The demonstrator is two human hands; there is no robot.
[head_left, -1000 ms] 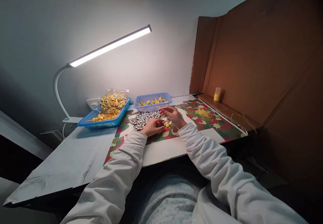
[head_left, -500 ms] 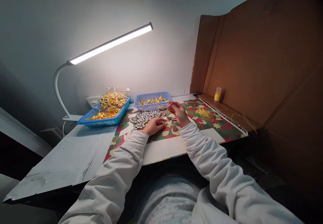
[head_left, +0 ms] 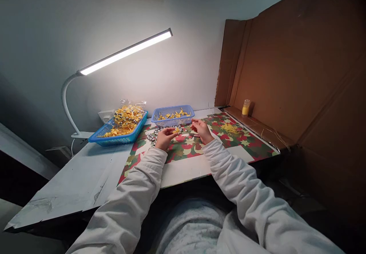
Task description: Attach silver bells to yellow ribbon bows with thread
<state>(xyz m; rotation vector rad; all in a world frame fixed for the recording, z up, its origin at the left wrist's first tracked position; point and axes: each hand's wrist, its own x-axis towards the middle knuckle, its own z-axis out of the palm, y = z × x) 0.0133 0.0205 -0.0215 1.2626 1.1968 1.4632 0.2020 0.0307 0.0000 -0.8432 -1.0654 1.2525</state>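
Note:
Pinched between the fingertips of my left hand [head_left: 165,138] is a small yellow piece [head_left: 177,131], held over a pile of shiny silver beads [head_left: 156,132]. My right hand [head_left: 202,130] is closed just to the right, its thumb and fingertips pressed together; whatever is in them is too small to make out. The two hands are apart. A thin metal tool [head_left: 194,135] lies on the camouflage-patterned mat [head_left: 180,150] between the hands. Behind them stands a light blue basket [head_left: 173,122] with yellow pieces inside.
At the left a blue basket [head_left: 120,140] is heaped with yellow pieces and a clear bag. A lit lamp [head_left: 126,52] arches above. Yellow strings [head_left: 230,128] lie right of my hands. A small yellow bottle [head_left: 245,108] stands by the cardboard wall [head_left: 274,67].
My left hand has lifted and shifted slightly left and back, and the yellow piece at its fingertips now shows clearly. My right hand has stayed nearly in place.

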